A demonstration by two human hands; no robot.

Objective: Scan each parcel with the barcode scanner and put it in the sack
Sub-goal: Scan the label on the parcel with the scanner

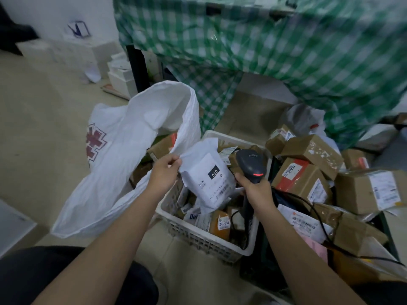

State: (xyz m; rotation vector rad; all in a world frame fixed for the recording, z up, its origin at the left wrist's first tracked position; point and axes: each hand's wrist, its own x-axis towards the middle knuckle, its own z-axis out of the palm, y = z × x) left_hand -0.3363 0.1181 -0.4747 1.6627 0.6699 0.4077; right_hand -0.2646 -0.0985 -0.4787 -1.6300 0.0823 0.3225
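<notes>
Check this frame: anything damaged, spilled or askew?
Nothing spilled. One brown box atop the pile right of the basket has torn, peeling white label remnants. The white parcel in the left hand looks intact beside the scanner.

floor [39, 119]: pale beige, runs 7 to 11 o'clock | wall [55, 16]: white, 11 o'clock | table [135, 67]: dark leg showing, 12 o'clock | tablecloth [286, 62]: green-white check, draping 12 to 2 | light: soft, even

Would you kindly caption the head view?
Left hand pinches white plastic mailer parcel; right hand grips black barcode scanner.
</notes>
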